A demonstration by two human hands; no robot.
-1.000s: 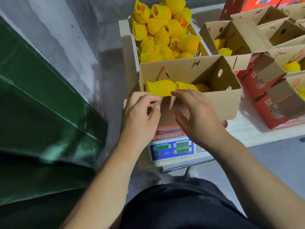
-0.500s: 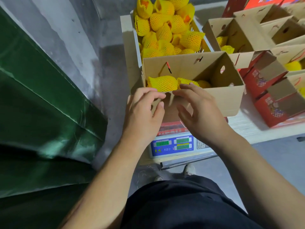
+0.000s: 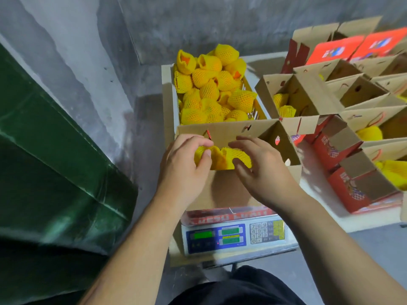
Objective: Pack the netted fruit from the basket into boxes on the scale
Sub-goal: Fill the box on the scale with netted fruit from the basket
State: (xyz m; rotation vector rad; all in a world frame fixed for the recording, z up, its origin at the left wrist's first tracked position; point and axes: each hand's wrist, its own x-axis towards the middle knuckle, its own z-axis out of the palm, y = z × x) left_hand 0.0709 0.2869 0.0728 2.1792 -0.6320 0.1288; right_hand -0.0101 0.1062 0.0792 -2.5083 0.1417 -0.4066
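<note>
Cardboard box [image 3: 231, 190]: open-topped, standing on the scale [image 3: 235, 238], flaps up.
Netted fruit in box [image 3: 222, 158]: yellow foam mesh, lying at the near wall inside, between both hands.
Left hand [image 3: 185, 166]: fingers curled over the left end of the yellow netting, thumb pressed on the mesh.
Right hand [image 3: 262, 170]: fingers spread and lightly bent over the right end of the netting, thumb under it; cannot tell whether gripping or only touching.
Basket [image 3: 253, 100]: just behind the box, heaped with netted fruit [image 3: 211, 91].
Side boxes [image 3: 343, 102]: right of the scale, several open, some holding yellow netted fruit.
Green sheet [image 3: 44, 155]: far left.
</note>
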